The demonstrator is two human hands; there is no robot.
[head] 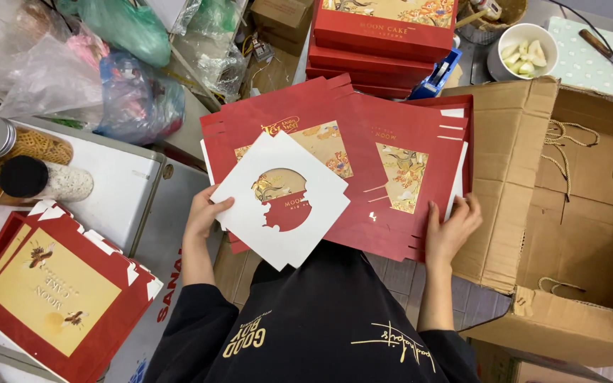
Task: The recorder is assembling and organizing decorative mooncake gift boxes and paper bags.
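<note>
My left hand [206, 215] grips the left corner of a white square card [250, 190] with a round cut-out, held tilted like a diamond over flat red box blanks [363, 142] with gold picture panels. Through the cut-out the red and gold print shows. My right hand [450, 228] holds the lower right edge of the red blanks, fingers spread on top. The stack rests across my lap, above my black shirt.
An open cardboard box [576, 234] with cord handles sits at the right. Finished red boxes [381, 39] are stacked at the top. More red blanks [58, 291] lie at lower left, near jars [15, 142], plastic bags [108, 78] and a white cup [526, 50].
</note>
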